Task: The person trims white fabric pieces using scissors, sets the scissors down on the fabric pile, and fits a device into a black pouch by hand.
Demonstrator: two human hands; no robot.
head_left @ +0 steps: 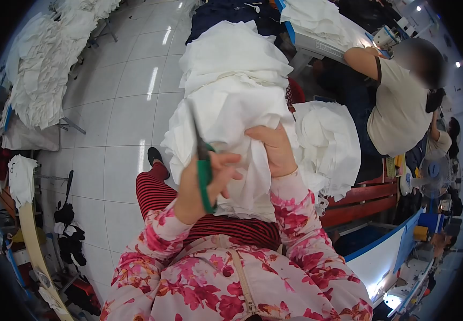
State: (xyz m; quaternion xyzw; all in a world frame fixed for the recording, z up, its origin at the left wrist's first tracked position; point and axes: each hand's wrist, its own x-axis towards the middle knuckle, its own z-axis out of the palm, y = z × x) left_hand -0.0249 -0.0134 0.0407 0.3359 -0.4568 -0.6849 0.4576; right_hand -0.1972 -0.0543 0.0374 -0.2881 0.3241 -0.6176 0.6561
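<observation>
A large heap of white cloth (231, 64) lies in front of me and reaches down to my lap. Scissors with green handles (203, 174) are in my left hand (205, 184), blades pointing up and away over the cloth and blurred by motion. The fingers of that hand bend around the handles, with some fingertips extended toward the right. My right hand (277, 150) pinches a fold of the white cloth between thumb and fingers, at the near right part of the heap.
Another white cloth pile (328, 144) sits at the right beside a red bench (362, 200). A person in a beige shirt (403, 112) leans at a sewing table (317, 45). Cloth-covered tables (39, 75) stand at the left beyond the tiled floor (130, 112).
</observation>
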